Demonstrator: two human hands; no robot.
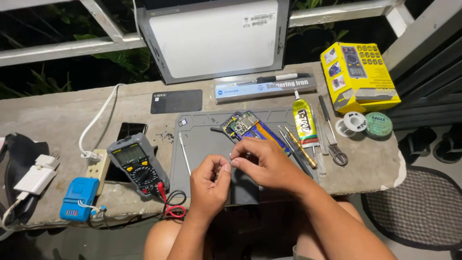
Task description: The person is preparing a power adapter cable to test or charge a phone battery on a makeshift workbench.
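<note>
Opened phone (pixel 251 127), board exposed, is lying on the grey work mat (pixel 199 137) just beyond both hands, slightly right of the left hand's grip.

Packages/labels:
- yellow box (pixel 358 77) with a meter picture is sitting far right and beyond the right hand, tilted.
- long clear case (pixel 264 86) with a blue-lettered label strip and a black-and-white pen-shaped tool inside is lying straight beyond the phone.
- yellow-labelled glue tube (pixel 304 120) is lying just right of the phone, nozzle pointing away.
- green round tin (pixel 378 125) and a white solder spool (pixel 354 121) are sitting right of the tube.
- grey flat panel with a small white sticker (pixel 216 38) is leaning at the back.
- dark card (pixel 176 101) with a small label is lying beyond-left.

Hands: left hand (pixel 210 180) and right hand (pixel 267 163) are meeting over the near edge of the mat, forearms coming up from below. Right forearm is angling in from the lower right. Both grips are pinching closed, fingertips touching each other at one spot; whatever is between them is too small to make out. A dark flat piece (pixel 243 188) is lying under the hands.

Left of the left hand: multimeter (pixel 137 163) with red and black leads, blue device (pixel 78 198), white charger (pixel 36 178). Tweezers and scissors (pixel 337 153) are lying right of the right hand on the concrete surface (pixel 57 120).
</note>
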